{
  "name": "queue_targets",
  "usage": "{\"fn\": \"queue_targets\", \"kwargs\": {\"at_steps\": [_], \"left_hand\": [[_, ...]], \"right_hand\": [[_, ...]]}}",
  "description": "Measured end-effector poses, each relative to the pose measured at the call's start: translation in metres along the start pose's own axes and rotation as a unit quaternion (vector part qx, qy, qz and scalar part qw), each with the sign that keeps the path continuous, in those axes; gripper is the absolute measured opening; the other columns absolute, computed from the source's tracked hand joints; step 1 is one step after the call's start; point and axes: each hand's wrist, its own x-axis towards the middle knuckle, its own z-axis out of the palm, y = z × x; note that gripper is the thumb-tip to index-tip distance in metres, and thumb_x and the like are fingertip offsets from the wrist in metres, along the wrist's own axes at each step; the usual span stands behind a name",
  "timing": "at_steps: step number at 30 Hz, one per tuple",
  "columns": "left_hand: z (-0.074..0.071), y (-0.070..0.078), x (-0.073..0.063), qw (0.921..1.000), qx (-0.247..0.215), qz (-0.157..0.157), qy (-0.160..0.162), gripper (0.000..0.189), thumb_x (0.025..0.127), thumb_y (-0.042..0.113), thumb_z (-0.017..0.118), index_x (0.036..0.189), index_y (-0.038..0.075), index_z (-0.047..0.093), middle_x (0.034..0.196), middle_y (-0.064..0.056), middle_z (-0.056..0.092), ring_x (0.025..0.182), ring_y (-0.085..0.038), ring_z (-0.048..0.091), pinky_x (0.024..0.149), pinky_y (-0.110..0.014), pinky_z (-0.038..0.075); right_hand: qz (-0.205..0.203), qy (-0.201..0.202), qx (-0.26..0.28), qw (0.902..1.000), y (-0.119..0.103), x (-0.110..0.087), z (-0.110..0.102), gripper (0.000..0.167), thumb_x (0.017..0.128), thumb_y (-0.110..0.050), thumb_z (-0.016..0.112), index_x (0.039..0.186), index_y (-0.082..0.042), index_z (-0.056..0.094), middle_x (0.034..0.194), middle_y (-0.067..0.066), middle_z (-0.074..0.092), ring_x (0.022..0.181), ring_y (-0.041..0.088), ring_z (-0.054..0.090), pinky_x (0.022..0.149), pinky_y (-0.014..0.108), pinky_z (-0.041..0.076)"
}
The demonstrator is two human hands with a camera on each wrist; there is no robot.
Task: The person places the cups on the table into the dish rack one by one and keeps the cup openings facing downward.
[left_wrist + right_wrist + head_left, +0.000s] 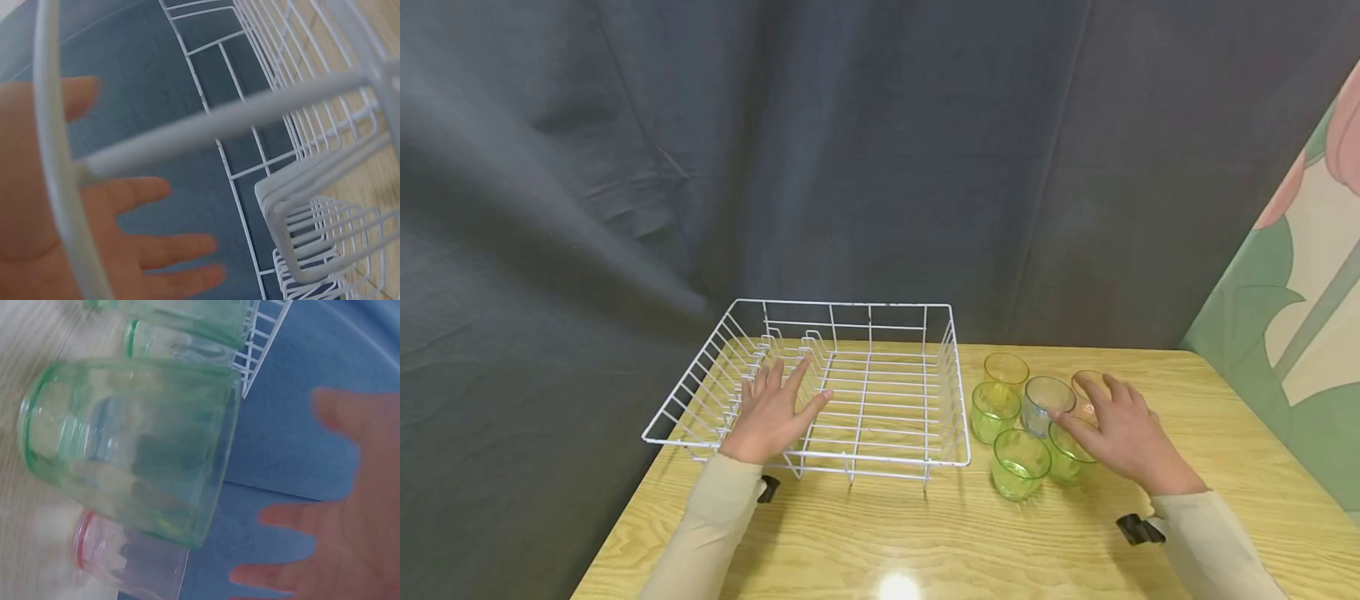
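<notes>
A white wire dish rack [955, 375] stands on the wooden table. My left hand [771, 417] hovers over its left part with fingers spread, holding nothing; in the left wrist view that hand [94, 231] appears beyond a blurred wire. Right of the rack is a cluster of glass tumblers: an amber glass [1006, 368], a bluish clear glass [1037, 418], a pinkish glass [1084, 410] and three green ones, including the front green glass [1021, 475]. Above the cluster's right side, my right hand [1123, 433] has its fingers apart, near a green glass [131, 450], and partly covers the pinkish one.
Behind the wooden table [880, 533] hangs a dark curtain [880, 167]. A floral panel [1300, 333] rises along the right side. Upright wire prongs [808, 337] stand inside the rack on its left.
</notes>
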Motion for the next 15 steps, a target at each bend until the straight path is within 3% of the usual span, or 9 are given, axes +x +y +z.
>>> {"fn": "queue_targets", "kwargs": {"at_steps": [3,6,9,15], "left_hand": [[-0.001,0.001,0.001,0.9998,0.008,0.015,0.005,0.072,0.099,0.052,0.052,0.153,0.006,0.038,0.146,-0.030,0.046,0.133,-0.050,0.045,0.111,-0.065,0.031],[-0.002,0.003,0.000,0.9995,0.012,0.026,0.011,0.057,0.098,0.040,0.060,0.139,0.000,0.054,0.130,-0.024,0.062,0.115,-0.042,0.062,0.095,-0.059,0.049],[-0.002,0.007,0.000,0.9994,0.009,0.031,0.013,0.047,0.097,0.035,0.062,0.128,-0.001,0.061,0.122,-0.021,0.067,0.108,-0.039,0.066,0.085,-0.057,0.054],[-0.002,0.012,0.000,0.9994,0.001,0.033,0.009,0.043,0.096,0.032,0.064,0.124,-0.001,0.065,0.116,-0.020,0.069,0.099,-0.035,0.068,0.077,-0.052,0.057]], "right_hand": [[-0.008,0.005,-0.009,0.9999,0.000,-0.001,0.001,0.063,0.096,-0.042,0.064,0.133,0.007,0.053,0.129,0.041,0.049,0.111,0.065,0.047,0.081,0.073,0.042],[-0.012,0.002,-0.014,0.9998,0.001,-0.001,0.001,0.047,0.093,-0.032,0.067,0.119,0.008,0.063,0.110,0.032,0.062,0.092,0.051,0.061,0.068,0.060,0.051],[-0.007,-0.018,-0.010,0.9998,0.002,-0.001,0.001,0.036,0.092,-0.026,0.068,0.111,0.005,0.066,0.099,0.025,0.067,0.083,0.040,0.066,0.059,0.053,0.052],[-0.002,-0.044,-0.010,0.9990,0.003,-0.001,0.003,0.027,0.090,-0.019,0.069,0.106,0.003,0.067,0.088,0.017,0.070,0.077,0.032,0.067,0.054,0.048,0.052]]}}
